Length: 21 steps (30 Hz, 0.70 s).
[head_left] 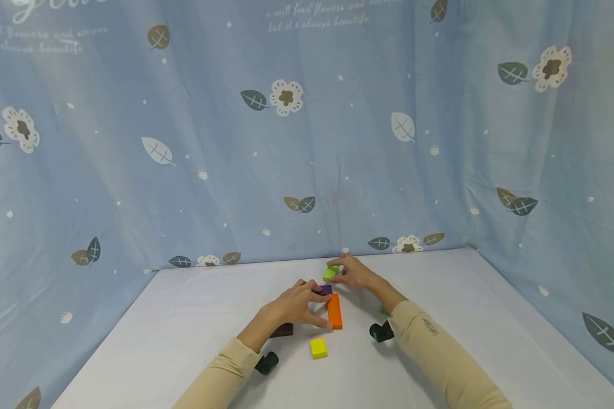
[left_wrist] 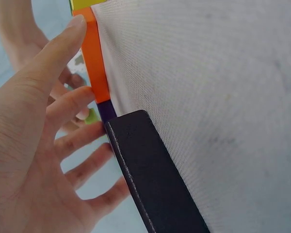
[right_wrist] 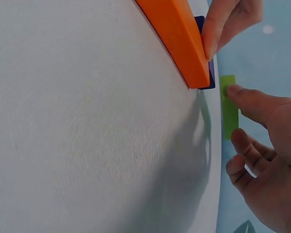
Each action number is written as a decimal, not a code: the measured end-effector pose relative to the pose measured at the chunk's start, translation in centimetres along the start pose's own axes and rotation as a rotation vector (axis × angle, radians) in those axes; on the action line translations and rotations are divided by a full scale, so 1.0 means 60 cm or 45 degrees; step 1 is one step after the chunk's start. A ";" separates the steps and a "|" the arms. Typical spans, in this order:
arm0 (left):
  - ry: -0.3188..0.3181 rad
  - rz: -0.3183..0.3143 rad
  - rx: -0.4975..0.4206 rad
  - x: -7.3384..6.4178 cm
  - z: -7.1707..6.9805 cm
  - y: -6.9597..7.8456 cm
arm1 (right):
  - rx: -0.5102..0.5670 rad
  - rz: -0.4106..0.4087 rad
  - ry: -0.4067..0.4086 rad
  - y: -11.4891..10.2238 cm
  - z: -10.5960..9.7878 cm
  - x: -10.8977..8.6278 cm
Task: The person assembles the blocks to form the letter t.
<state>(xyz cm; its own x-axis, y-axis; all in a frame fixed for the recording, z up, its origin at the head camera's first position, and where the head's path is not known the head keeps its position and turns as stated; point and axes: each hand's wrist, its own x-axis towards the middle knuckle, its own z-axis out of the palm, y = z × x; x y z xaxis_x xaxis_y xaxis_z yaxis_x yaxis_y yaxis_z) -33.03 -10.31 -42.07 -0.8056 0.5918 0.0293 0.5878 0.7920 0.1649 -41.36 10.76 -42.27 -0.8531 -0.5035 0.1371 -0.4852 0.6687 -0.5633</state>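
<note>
My left hand spreads over an orange block, thumb near its close end and index finger near its far end. In the left wrist view the other fingers extend apart beside a black block. A dark purple block lies just beyond the orange one, partly covered by my left fingers. Farther back, my right hand pinches a light green block between thumb and fingers. From the right wrist, that green block shows with the thumb on its face.
Nearer me sits a yellow block. A green piece peeks out from behind my right sleeve. Black wrist cameras are strapped at both cuffs. A blue patterned curtain rises behind the white tabletop.
</note>
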 end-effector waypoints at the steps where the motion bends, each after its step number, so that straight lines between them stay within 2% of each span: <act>1: 0.001 0.000 0.000 0.000 0.000 0.000 | -0.005 -0.013 0.001 0.000 -0.001 -0.002; 11: -0.009 -0.016 -0.021 -0.002 -0.001 -0.001 | -0.033 -0.015 0.001 0.006 -0.011 -0.014; 21: -0.015 -0.022 -0.022 0.000 0.002 -0.002 | -0.034 -0.071 -0.002 0.010 -0.021 -0.034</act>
<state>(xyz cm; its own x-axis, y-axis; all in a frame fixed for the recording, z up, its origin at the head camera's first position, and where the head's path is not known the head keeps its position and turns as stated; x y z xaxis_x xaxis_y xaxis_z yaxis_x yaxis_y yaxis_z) -33.10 -10.38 -42.19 -0.8146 0.5799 0.0144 0.5723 0.7995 0.1821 -40.18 12.86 -41.88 -0.8241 -0.5414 0.1665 -0.5372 0.6537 -0.5330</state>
